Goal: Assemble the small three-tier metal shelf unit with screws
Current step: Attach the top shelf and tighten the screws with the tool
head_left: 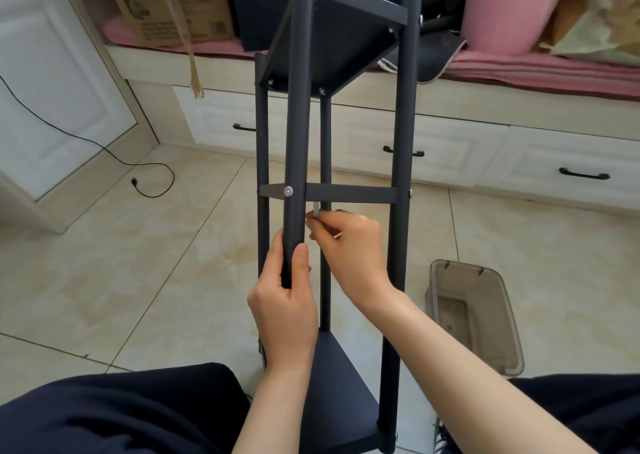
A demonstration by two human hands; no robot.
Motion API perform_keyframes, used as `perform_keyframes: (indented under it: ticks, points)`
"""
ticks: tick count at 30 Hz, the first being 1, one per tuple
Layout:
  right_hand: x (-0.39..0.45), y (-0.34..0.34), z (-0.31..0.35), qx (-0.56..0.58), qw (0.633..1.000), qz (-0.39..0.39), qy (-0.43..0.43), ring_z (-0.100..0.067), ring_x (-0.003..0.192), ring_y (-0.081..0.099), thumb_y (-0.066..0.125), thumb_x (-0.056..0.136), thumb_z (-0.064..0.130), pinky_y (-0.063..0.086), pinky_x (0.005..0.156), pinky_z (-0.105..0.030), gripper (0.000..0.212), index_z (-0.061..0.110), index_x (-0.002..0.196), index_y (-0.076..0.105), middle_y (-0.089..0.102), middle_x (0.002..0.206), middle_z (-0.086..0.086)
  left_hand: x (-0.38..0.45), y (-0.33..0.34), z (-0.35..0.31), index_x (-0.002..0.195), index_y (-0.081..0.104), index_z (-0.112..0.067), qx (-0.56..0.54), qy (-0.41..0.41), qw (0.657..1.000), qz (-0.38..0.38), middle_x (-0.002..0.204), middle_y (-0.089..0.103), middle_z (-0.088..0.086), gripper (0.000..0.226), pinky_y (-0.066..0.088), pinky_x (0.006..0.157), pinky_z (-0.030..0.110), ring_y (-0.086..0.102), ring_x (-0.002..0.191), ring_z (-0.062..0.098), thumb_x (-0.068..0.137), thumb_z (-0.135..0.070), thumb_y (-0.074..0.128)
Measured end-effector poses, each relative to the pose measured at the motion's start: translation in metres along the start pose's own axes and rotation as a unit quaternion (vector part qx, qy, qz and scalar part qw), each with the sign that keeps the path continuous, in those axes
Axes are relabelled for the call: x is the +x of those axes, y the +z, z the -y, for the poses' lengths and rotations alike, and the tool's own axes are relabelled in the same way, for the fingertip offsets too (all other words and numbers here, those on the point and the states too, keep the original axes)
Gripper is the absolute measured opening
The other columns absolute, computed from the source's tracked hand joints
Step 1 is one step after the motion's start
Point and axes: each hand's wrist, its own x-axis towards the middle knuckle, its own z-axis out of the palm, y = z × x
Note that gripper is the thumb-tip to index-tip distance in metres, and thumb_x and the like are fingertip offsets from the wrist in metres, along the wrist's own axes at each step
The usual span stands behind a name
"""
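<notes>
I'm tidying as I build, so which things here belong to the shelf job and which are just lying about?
Job: shelf, hex key pinched by the right hand, left hand gripping a post.

Lying about: bin, cable, box, pink cushion.

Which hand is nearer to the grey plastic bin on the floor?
Right. The right hand, holding a small hex key, is left of and beyond the bin; the left hand grips a pole farther left.

shelf unit (401, 141): matt dark metal | screws (287, 191): shiny | bin (509, 332): translucent plastic | floor (104, 263): glossy tile
</notes>
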Motion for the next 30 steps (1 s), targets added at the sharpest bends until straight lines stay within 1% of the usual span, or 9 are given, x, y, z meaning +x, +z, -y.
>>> perform_keyframes:
  ticks: [3, 6, 12, 16, 19, 22, 25, 28, 30]
  points:
    - [0.0, 0.009, -0.006, 0.007, 0.999, -0.024, -0.019, -0.013, 0.071, 0.065, 0.064, 0.096, 0.017, 0.054, 0.07, -0.028, 0.017, 0.007, 0.09, 0.076, 0.071, 0.077, -0.002, 0.001, 0.001, 0.004, 0.135, 0.062, -0.028, 0.005, 0.006, 1.0, -0.004, 0.082, 0.064, -0.015, 0.045, 0.051, 0.061, 0.025, 0.058, 0.065, 0.009, 0.099, -0.05, 0.046]
    - [0.002, 0.017, -0.012, 0.021, 0.997, -0.057, -0.039, -0.015, 0.07, 0.064, 0.065, 0.095, 0.014, 0.055, 0.07, -0.034, 0.015, 0.004, 0.088, 0.075, 0.07, 0.076, -0.003, 0.001, 0.002, 0.005, 0.133, 0.063, -0.028, 0.007, 0.003, 1.0, -0.008, 0.075, 0.061, -0.02, 0.043, 0.043, 0.056, 0.016, 0.053, 0.057, 0.007, 0.099, -0.049, 0.045]
    - [0.009, 0.036, -0.015, 0.021, 0.987, -0.14, -0.077, -0.015, 0.063, 0.06, 0.07, 0.089, 0.007, 0.051, 0.061, -0.03, 0.013, 0.001, 0.077, 0.073, 0.068, 0.069, -0.006, 0.0, 0.003, 0.004, 0.13, 0.065, -0.019, 0.009, -0.006, 1.0, -0.007, 0.075, 0.059, -0.014, 0.046, 0.046, 0.062, 0.021, 0.058, 0.064, 0.016, 0.099, -0.047, 0.045]
    - [0.015, 0.039, -0.017, 0.028, 0.983, -0.165, -0.074, -0.006, 0.061, 0.052, 0.07, 0.088, 0.004, 0.044, 0.059, -0.016, 0.015, 0.001, 0.073, 0.07, 0.066, 0.066, -0.005, 0.001, 0.004, 0.002, 0.132, 0.064, -0.022, 0.01, -0.011, 1.0, -0.002, 0.086, 0.067, -0.005, 0.045, 0.052, 0.065, 0.03, 0.059, 0.068, 0.015, 0.1, -0.046, 0.046]
    - [0.012, 0.037, -0.018, 0.04, 0.986, -0.149, -0.067, -0.008, 0.062, 0.053, 0.068, 0.09, 0.003, 0.047, 0.061, -0.02, 0.013, 0.001, 0.078, 0.072, 0.066, 0.068, -0.006, 0.0, 0.004, 0.0, 0.131, 0.064, -0.023, 0.01, -0.015, 1.0, 0.001, 0.088, 0.067, -0.003, 0.044, 0.053, 0.068, 0.033, 0.061, 0.072, 0.023, 0.1, -0.047, 0.046]
    - [0.004, 0.03, -0.019, 0.07, 0.992, -0.101, -0.033, -0.019, 0.069, 0.059, 0.062, 0.094, 0.004, 0.05, 0.066, -0.032, 0.013, 0.001, 0.088, 0.073, 0.066, 0.074, -0.01, -0.001, 0.006, 0.0, 0.134, 0.063, -0.028, 0.01, -0.012, 1.0, 0.002, 0.085, 0.066, -0.008, 0.043, 0.05, 0.066, 0.025, 0.057, 0.067, 0.01, 0.1, -0.047, 0.046]
    - [-0.006, 0.017, -0.017, 0.061, 0.996, -0.065, 0.003, -0.005, 0.072, 0.056, 0.057, 0.097, 0.007, 0.044, 0.07, -0.014, 0.016, 0.004, 0.098, 0.073, 0.067, 0.083, -0.005, -0.002, 0.006, -0.001, 0.138, 0.061, -0.025, 0.014, -0.006, 1.0, 0.007, 0.093, 0.071, 0.005, 0.049, 0.046, 0.063, 0.021, 0.055, 0.062, 0.005, 0.098, -0.049, 0.046]
    - [-0.012, 0.003, -0.01, 0.054, 0.998, -0.027, 0.034, -0.003, 0.074, 0.055, 0.054, 0.099, 0.011, 0.042, 0.071, -0.011, 0.02, 0.008, 0.105, 0.073, 0.067, 0.089, -0.001, -0.004, 0.006, -0.001, 0.143, 0.057, -0.021, 0.024, -0.008, 1.0, 0.014, 0.104, 0.072, 0.013, 0.053, 0.045, 0.06, 0.016, 0.056, 0.06, 0.003, 0.098, -0.049, 0.048]
    - [-0.016, -0.005, -0.007, 0.06, 0.996, -0.007, 0.06, -0.003, 0.073, 0.055, 0.053, 0.1, 0.014, 0.041, 0.069, -0.01, 0.021, 0.01, 0.106, 0.073, 0.067, 0.086, 0.004, -0.006, 0.006, -0.002, 0.144, 0.055, -0.021, 0.026, -0.008, 0.999, 0.019, 0.111, 0.071, 0.017, 0.054, 0.051, 0.064, 0.021, 0.064, 0.07, 0.01, 0.101, -0.052, 0.047]
